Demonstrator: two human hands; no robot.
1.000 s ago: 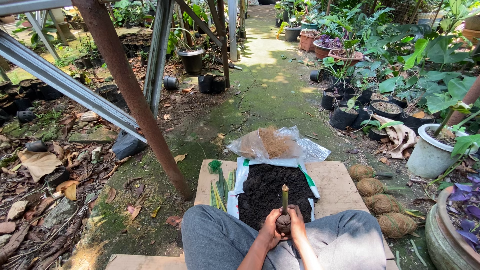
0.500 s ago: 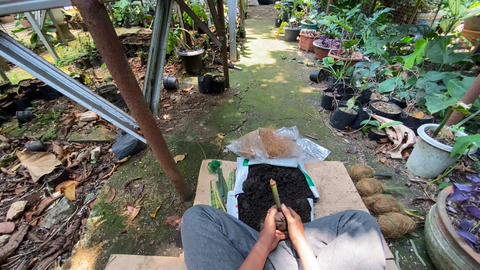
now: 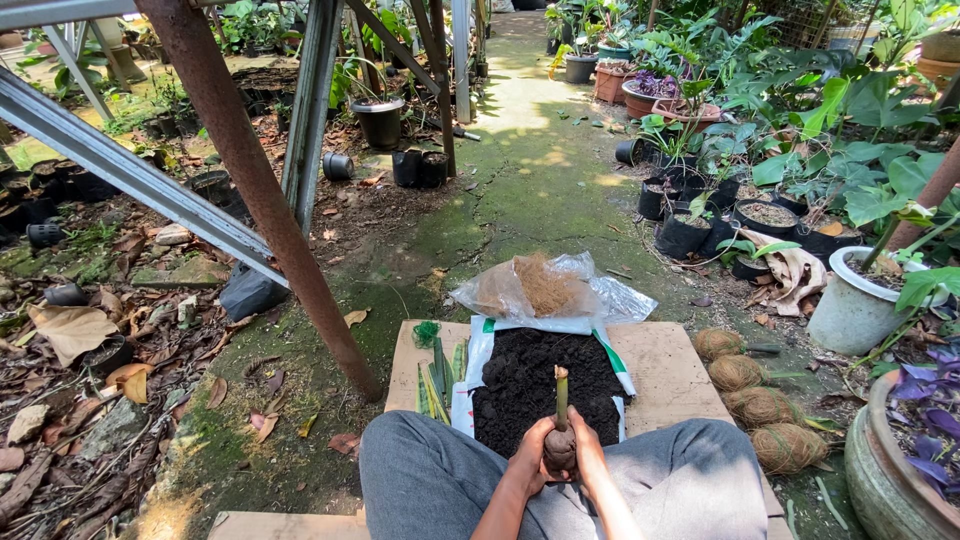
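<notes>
Your left hand (image 3: 530, 455) and right hand (image 3: 588, 458) are pressed together around a small ball of soil (image 3: 560, 447), near you, between your knees. A short green stem (image 3: 561, 397) sticks straight up out of the ball. Just past your hands lies an open bag of dark soil (image 3: 530, 375) on a flat board (image 3: 668, 362). Round brown fibre balls (image 3: 738, 373) sit on the right

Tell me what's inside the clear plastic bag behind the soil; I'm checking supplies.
The clear plastic bag holds a loose clump of brown, coconut-like fibre, lying behind the open white sack of dark soil. Anything beneath the fibre or in the crumpled folds is hidden.
</notes>
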